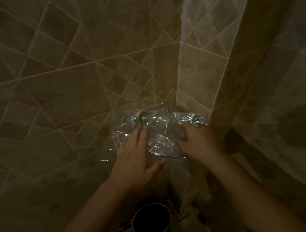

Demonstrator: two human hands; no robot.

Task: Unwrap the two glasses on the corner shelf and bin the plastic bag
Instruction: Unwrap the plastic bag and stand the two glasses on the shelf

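**Hands on the wrapped glasses, unwrapping about to start**

Plastic bag (159, 131) lies crumpled over the corner shelf (172, 156), where the two tiled walls (72, 76) meet, and the glasses are under it. You can make out one greenish glass (145, 117) near the back; the second is too blurred under the film to place.

Your left hand (133, 154) rests flat on the left side of the bag, fingers spread and extended, gripping nothing. Your right hand (196, 141) lies on the right side, fingers curled down onto the plastic; whether they have pinched a fold cannot be told in this dim light.

By the look of it, you are at the very first step: both glasses are covered and the bag is not yet off.

Next you will want to find the bag's open end or a loose fold, steady the glasses with one hand and draw the film away with the other. Go gently, since the shelf is narrow and glass could slide off its front rim. The dark bin (151, 221) stands on the floor right below, ready for the bag.
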